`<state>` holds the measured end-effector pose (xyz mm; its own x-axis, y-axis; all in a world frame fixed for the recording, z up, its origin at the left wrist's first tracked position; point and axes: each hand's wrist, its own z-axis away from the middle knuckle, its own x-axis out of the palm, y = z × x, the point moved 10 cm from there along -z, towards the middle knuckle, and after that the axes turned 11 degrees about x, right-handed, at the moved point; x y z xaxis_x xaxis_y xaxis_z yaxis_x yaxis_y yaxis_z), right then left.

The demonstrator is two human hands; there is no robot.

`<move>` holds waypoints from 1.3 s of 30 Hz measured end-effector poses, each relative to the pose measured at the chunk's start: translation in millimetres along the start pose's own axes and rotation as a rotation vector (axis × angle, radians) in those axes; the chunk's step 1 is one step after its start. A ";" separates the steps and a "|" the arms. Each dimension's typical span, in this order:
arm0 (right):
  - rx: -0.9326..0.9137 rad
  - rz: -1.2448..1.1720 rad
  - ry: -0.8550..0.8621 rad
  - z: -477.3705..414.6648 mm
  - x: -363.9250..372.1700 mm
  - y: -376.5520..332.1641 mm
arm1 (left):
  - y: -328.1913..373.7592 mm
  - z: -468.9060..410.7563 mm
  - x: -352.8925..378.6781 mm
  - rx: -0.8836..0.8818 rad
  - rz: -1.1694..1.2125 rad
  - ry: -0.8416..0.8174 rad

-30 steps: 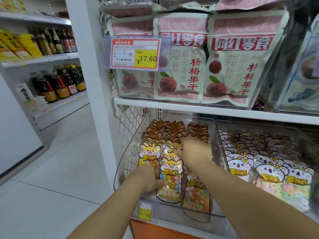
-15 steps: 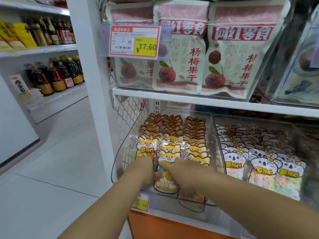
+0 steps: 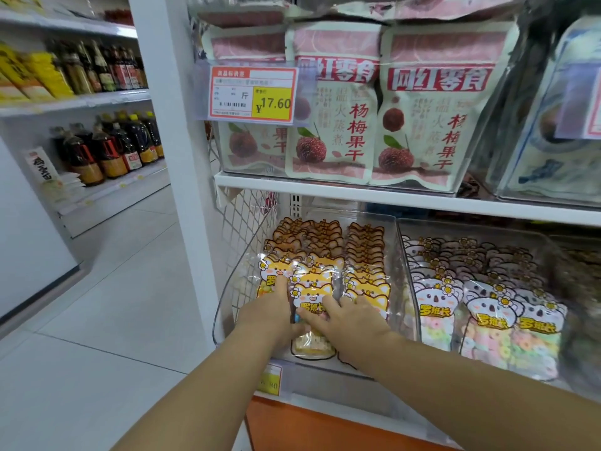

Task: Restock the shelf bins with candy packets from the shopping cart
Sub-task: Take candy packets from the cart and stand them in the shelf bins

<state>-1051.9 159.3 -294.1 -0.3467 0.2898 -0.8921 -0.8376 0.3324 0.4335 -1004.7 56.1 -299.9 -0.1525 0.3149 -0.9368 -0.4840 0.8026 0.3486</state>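
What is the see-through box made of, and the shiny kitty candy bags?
The box looks like hard clear plastic: you see the wire mesh through its wall, and its edges catch light. The kitty candy bags look like thin glossy plastic film, with crinkly highlights and clear windows showing candy.

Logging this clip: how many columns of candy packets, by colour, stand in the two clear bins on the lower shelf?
Orange cat-shaped plastic candy packets: 3 columns
White koala-shaped plastic candy packets: 3 columns
Total: 6 columns
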 end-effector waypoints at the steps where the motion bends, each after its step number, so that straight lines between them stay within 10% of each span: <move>1: 0.002 -0.030 -0.008 3.5 -0.3 0.6 | 0.6 1.8 -0.7 0.005 -0.001 -0.010; 16: 0.012 -0.210 -0.155 12.4 0.9 13.8 | 6.8 2.4 5.4 0.004 -0.359 -0.103; 27: 0.093 -0.251 -0.081 3.2 5.7 10.9 | -9.8 5.6 11.2 0.018 0.089 -0.192; 39: 0.072 -0.282 -0.082 36.7 -24.6 22.0 | 11.8 30.2 -22.6 -0.012 -0.059 -0.028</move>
<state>-1046.3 192.4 -257.9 -0.0668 0.2478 -0.9665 -0.8631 0.4717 0.1806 -980.9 73.7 -273.7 -0.0990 0.2813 -0.9545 -0.5015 0.8144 0.2920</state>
